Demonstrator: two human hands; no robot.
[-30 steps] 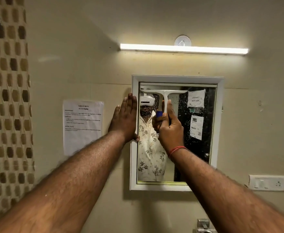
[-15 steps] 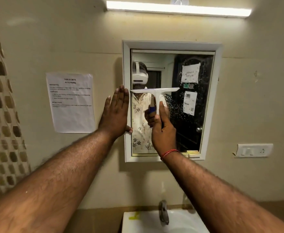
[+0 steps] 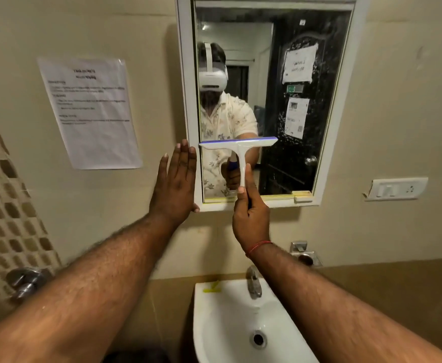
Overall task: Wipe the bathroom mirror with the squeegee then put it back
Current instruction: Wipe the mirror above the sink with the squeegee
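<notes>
While our left hand [image 3: 174, 188] lies open and flat, empty, against the mirror [image 3: 272, 74] frame's left edge, our right hand [image 3: 250, 216] grips the squeegee [image 3: 239, 146] handle, blade horizontal across the lower left glass.

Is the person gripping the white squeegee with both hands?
No: only the right hand grips the white plastic squeegee by its handle, while the left hand lies flat against the white mirror frame.
</notes>
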